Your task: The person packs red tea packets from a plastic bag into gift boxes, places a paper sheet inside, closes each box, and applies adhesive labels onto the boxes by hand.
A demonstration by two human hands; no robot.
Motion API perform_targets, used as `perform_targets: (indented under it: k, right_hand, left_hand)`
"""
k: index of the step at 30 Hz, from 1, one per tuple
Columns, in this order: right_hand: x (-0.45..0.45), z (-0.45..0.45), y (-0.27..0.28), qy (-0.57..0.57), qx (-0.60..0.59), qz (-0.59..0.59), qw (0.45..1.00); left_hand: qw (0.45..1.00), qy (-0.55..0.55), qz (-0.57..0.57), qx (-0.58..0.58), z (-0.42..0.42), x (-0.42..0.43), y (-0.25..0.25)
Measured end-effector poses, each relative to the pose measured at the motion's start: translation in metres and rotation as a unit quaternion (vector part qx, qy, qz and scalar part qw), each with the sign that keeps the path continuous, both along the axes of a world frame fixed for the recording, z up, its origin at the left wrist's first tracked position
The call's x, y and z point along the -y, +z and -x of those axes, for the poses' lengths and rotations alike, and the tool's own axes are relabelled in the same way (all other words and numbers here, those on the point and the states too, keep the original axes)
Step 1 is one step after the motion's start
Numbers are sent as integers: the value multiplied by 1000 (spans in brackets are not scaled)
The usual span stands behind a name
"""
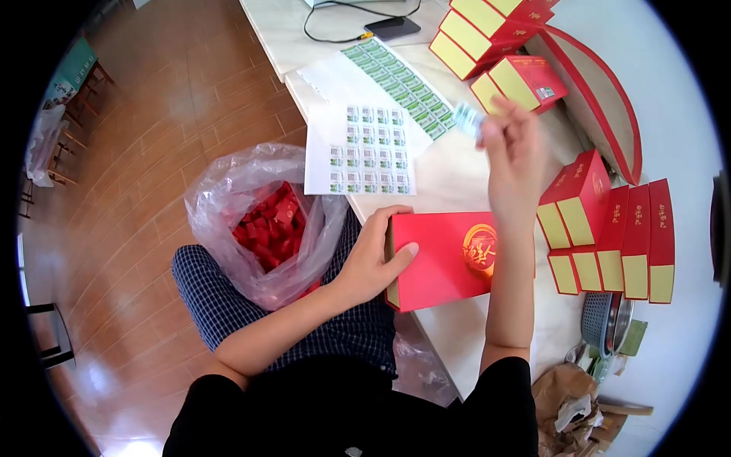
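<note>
My left hand (375,263) grips the left end of a red gift box (435,259) with gold lettering, thumb on top and fingers round the far edge. The box lies at the table's edge in front of me. Raised above the table, my right hand (512,141) pinches a small pale-green sticker (467,119), slightly blurred. My right forearm crosses over the box's right end. Beyond the box lie a sheet of QR-code stickers (373,149) with a gap at its upper left, and a sheet of green stickers (400,85).
A clear plastic bag (221,190) of small red packets (270,228) rests by my lap. Red-and-yellow boxes (609,236) are stacked at right, more boxes (487,30) at the back. A phone (393,28) with a cable lies at the far side. A blue basket (595,320) is lower right.
</note>
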State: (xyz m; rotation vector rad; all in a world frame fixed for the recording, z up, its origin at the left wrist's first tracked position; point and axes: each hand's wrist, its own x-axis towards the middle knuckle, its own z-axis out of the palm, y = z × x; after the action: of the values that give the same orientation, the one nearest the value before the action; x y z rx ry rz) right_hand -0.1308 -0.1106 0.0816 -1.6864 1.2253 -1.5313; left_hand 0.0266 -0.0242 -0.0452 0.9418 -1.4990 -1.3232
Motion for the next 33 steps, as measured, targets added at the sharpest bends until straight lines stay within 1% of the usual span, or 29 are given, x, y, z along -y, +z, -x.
perform_targets:
  k: [1,3,4,6,7,8,9,10,11,12,16,18,24,33]
  right_hand:
    - [-16,4,-7,16,-68,-48,996]
    - [-46,7,-32,56,-60,-88,993]
    - [-61,8,-41,67,-72,-118,988]
    - [-86,10,-56,97,-40,-172,980]
    - [-95,9,-59,95,-46,-180,978]
    - [-100,8,-62,96,-52,-185,977]
    - [-104,6,-64,95,-53,-166,980]
    - [-107,4,-65,86,-44,-182,979]
    - [-108,4,-67,84,-80,-179,977]
    - [-107,4,-68,83,-115,-176,974]
    - [-105,0,-69,76,-112,-191,972]
    - [-104,0,-69,74,-133,-169,974]
    - [-103,-1,-67,68,-142,-174,972]
    - [-102,-1,-67,66,-154,-159,973]
  left_hand:
    - [1000,-3,6,2,0,-7,3]
    - [1000,2,16,-11,3,-22,1]
    - [1000,-5,1,-16,3,-28,-1]
    - [1000,17,14,-15,3,-34,-3]
    - [999,12,-20,-35,2,-36,0]
    - [997,16,-17,-67,4,-34,-3]
    - [996,11,-37,-85,4,-33,-4]
    - [993,7,-56,-101,4,-33,-3]
    - [989,1,-87,-123,4,-34,3]
    - [990,5,-72,-120,4,-32,-3]
    - [990,5,-75,-119,3,-30,-2]
    - [990,9,-78,-115,3,-30,-2]
    - [989,-3,-78,-129,3,-29,-2]
    - [991,3,-72,-116,2,-29,-2]
